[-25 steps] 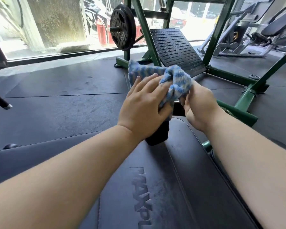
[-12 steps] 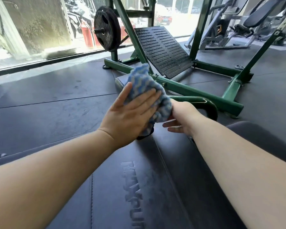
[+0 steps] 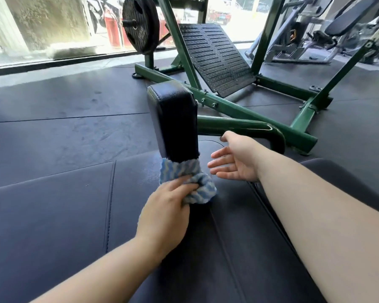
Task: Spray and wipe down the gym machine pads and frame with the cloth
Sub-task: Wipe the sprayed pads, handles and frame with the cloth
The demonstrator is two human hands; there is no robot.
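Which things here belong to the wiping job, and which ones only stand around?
Job in hand:
- striped blue cloth, gripped by the left hand
- right hand, open, holding nothing
- upright black pad, cloth against its lower end
- seat pad
- green frame

Only standing around:
- weight plate
- grey machines behind
- floor mats

black rubber floor (image 3: 53, 127) meets a sunlit window (image 3: 53, 25).
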